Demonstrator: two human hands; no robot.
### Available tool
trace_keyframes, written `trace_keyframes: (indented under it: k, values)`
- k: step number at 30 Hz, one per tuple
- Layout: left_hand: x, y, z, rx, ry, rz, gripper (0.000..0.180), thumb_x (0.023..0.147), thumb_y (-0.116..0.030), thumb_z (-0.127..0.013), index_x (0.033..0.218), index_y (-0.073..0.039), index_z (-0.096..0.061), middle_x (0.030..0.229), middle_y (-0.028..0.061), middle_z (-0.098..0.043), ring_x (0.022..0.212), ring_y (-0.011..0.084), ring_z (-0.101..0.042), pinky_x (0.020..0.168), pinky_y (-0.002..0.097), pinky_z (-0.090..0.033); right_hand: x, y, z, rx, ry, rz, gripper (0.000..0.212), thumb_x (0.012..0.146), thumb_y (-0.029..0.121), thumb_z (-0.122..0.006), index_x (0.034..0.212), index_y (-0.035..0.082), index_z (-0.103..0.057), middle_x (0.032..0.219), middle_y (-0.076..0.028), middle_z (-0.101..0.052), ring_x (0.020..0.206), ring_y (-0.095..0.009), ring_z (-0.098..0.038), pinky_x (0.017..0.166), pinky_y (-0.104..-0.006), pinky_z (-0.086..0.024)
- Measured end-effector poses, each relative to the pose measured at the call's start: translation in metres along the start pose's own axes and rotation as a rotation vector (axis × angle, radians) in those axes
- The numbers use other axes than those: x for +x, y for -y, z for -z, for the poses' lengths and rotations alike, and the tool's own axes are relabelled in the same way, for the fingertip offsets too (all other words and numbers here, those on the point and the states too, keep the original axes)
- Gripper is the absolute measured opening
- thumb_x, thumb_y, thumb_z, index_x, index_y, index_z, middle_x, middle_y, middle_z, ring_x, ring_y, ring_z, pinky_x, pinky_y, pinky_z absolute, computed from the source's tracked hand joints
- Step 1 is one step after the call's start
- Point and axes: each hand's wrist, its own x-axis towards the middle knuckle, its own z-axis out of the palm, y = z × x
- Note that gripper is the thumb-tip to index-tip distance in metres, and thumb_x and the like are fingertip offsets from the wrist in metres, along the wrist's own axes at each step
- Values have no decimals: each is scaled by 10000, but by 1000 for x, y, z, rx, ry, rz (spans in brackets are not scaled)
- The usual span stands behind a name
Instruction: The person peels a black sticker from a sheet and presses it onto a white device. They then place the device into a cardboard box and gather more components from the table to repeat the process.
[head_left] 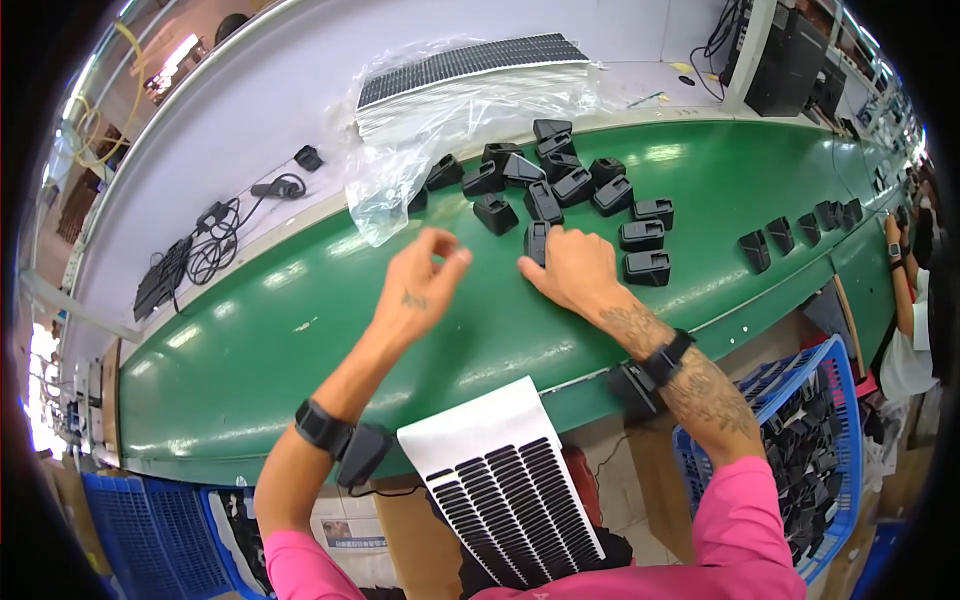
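Observation:
My right hand [580, 268] is closed on a small black plastic housing [537, 240], its thumb along the near side, low over the green table. My left hand [418, 282] is raised above the tabletop to the left. Its fingers are loosely curled, with a gap between thumb and forefinger and nothing visible in them. Several more black plastic housings [573, 187] lie clustered just beyond my hands, some tilted against each other. Across my lap lies a white sheet [510, 480] with columns of black labels. Each wrist wears a black strap with a box.
The green table [330, 350] curves across the view. Behind it lie a plastic-wrapped stack of label sheets [475, 85] and coiled black cables [215, 240]. More housings [780, 235] stand to the right. A blue basket [850, 440] full of black parts sits lower right; another person's arm [897, 270] shows beyond.

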Motion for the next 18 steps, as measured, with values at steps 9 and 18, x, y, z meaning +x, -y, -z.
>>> trace_keyframes:
  k: [9, 18]
  values:
    - [-120, -43, 4, -852, 199, -33, 711, 887, -295, -666, 1415, 5, -294, 1326, 163, -492, 1053, 282, -595, 909, 405, -489, -93, 44, 46, 1810, 803, 15, 370, 904, 319, -584, 1037, -25, -570, 809, -90, -631, 643, -157, -608, 556, -271, -490]
    - [-197, -22, -31, -1201, -164, 261, 542, 929, -180, -596, 1379, -73, -313, 973, 77, -571, 900, 217, -630, 794, 355, -555, -214, 74, 8, 583, -148, 136, 293, 771, 74, -713, 1041, -18, -648, 862, -123, -582, 741, -235, -580, 659, -330, -473]
